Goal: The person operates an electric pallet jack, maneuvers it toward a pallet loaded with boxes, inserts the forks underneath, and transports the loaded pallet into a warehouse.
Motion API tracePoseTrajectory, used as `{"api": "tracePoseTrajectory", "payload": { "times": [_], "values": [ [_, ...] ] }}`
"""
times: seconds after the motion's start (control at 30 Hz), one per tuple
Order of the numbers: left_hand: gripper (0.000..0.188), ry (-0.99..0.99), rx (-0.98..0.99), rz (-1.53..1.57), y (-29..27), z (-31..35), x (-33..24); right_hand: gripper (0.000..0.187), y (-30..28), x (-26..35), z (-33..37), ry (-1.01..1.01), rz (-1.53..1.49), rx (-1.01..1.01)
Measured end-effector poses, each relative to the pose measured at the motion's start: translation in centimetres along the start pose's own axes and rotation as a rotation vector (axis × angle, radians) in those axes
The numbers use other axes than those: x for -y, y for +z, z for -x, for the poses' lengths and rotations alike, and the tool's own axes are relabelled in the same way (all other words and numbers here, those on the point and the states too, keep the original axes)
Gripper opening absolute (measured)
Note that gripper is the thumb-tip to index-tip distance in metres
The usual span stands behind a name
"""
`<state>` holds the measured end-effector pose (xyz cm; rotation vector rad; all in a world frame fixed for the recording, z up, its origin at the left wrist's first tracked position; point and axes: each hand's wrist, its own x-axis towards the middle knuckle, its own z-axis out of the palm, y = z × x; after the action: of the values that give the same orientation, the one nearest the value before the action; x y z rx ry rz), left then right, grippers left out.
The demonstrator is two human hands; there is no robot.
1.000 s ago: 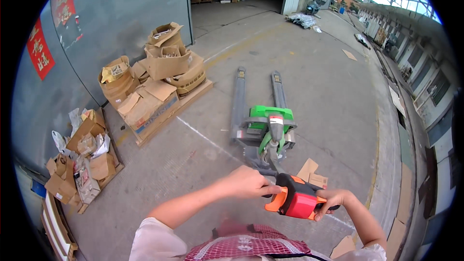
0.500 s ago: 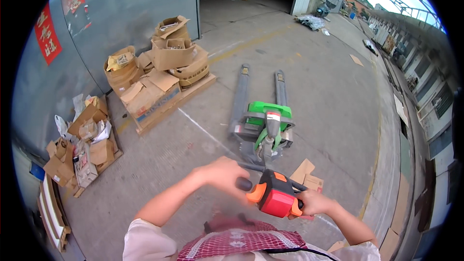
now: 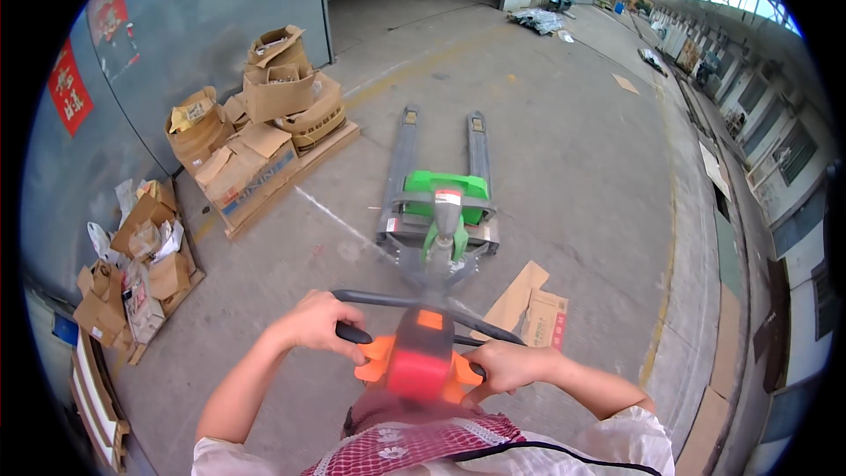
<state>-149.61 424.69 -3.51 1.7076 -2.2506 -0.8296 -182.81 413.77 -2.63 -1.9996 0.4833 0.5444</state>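
Observation:
A green and grey electric pallet truck [image 3: 447, 183] stands ahead of me, its two bare forks pointing away. Its control handle, with a red, black and orange head [image 3: 418, 368], is tilted back toward my body. My left hand [image 3: 319, 324] is closed around the left black grip, thumb beside the orange lever. On the other side, my right hand [image 3: 511, 365] wraps the right grip next to its orange lever; some of its fingers are hidden underneath. A dark loop bar [image 3: 379, 298] crosses in front of the head.
On the left, a wooden pallet [image 3: 291, 185] bears several open cartons, and a second pallet [image 3: 189, 286] carries boxes and bags. Flattened cardboard [image 3: 520, 308] lies right of the handle. A grey metal wall [image 3: 220, 9] borders the left; a doorway opens beyond.
The handle head and both my hands have shifted left in view. My left hand has settled around its grip. The truck and surroundings also sit farther left in the picture.

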Motion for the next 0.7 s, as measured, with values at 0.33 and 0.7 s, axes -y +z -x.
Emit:
{"api": "tracePoseTrajectory", "payload": {
  "times": [0.33,0.7],
  "values": [
    [0.044,-0.041,0.093,0.012,1.1,3.3,-7.0,0.039,4.4,-3.9,3.7,-0.402,-0.119,0.006],
    [0.076,0.167,-0.074,0.135,5.8,4.1,-7.2,0.034,11.3,-4.0,7.5,0.133,0.186,-0.376]
  ]
}}
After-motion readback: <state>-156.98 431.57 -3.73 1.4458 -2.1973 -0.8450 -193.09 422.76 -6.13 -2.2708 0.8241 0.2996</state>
